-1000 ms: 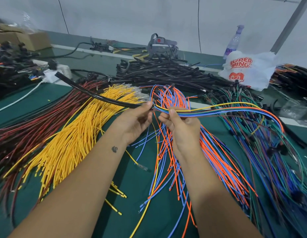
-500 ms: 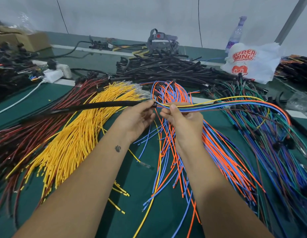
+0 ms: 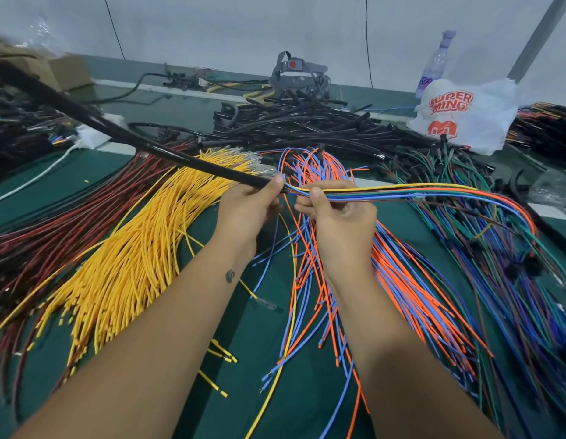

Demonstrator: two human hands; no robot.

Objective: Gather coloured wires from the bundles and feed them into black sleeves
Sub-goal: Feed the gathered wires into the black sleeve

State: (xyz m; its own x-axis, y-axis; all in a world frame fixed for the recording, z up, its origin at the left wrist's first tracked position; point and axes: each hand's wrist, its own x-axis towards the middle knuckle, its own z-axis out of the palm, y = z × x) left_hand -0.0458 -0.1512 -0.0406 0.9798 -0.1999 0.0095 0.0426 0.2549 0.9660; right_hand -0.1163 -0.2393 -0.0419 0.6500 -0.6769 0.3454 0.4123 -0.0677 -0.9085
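Observation:
A long black sleeve (image 3: 123, 134) slants from the upper left down to my left hand (image 3: 248, 205), which grips its near end above the green table. Right beside it, my right hand (image 3: 335, 213) pinches a gathered set of coloured wires (image 3: 433, 191), yellow, orange, green, blue and brown. Their ends enter the sleeve's mouth between my two thumbs. The set arcs off to the right and bends down at the far right. Under my hands lie a yellow wire bundle (image 3: 129, 258), a dark red bundle (image 3: 54, 223) and loose orange and blue wires (image 3: 398, 289).
A heap of black sleeves (image 3: 307, 122) lies at the back centre. Finished green, blue and brown harnesses (image 3: 503, 248) spread on the right. A white plastic bag (image 3: 462, 115) and a bottle (image 3: 432, 64) stand at the back right, a cardboard box (image 3: 66, 72) at the back left.
The sleeve's far end has swung up from lying low over the red and yellow bundles to pointing at the upper left. Both hands stay together at the sleeve's mouth.

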